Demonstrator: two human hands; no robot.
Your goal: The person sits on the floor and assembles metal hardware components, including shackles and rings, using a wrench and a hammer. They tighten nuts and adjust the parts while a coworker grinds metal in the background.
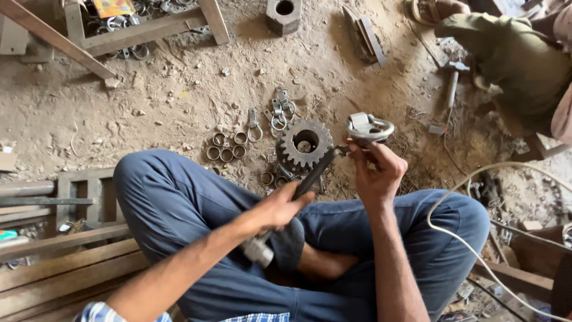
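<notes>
Head view: right fingers [363, 156] pinch ring clamp [369, 127].

1. The metal ring piece [369, 128] is a grey steel ring with a flat clamp-like block on its top left part. It is held in the air above the sandy ground, tilted, with the ring opening facing mostly upward.
2. The dark tool [314, 173] is a long, thin black bar with a pale wrapped handle end [258, 250] at the bottom. It lies diagonally, from lower left to upper right, and its upper tip meets the lower edge of the ring piece.
3. The tool passes in front of a rusty gear wheel [305, 144] lying flat on the ground.
</notes>
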